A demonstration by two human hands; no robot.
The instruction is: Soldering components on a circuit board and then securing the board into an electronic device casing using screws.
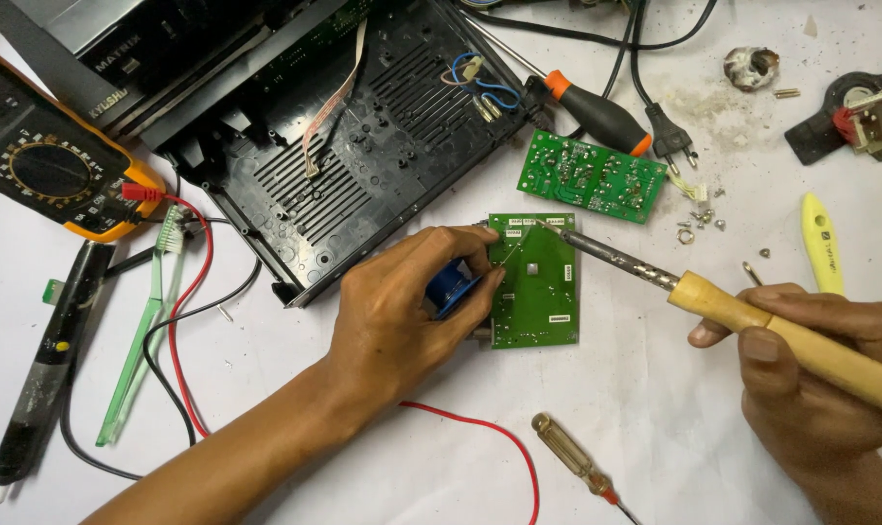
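Soldering step, by the look of it. Left hand [402, 311] pinches the green circuit board [536, 282] by its edge, flat on the worktop [655, 418]. Right hand [811, 379] is closed round the soldering iron [713, 297], tip on the board's far edge. Next move needs a steady tip.

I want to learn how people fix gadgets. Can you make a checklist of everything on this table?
Surface: white table, dusty near the top right.
Job's things: green circuit board; soldering iron, tip at the board's top edge.
Clutter: second green board, open black casing, multimeter, green toothbrush, two screwdrivers, loose screws, yellow tool.
Hands: left hand, fingers steadying the board; right hand gripping the iron's wooden handle.
Cables: red and black probe leads, black power plug.
Surroundings: nothing seen.
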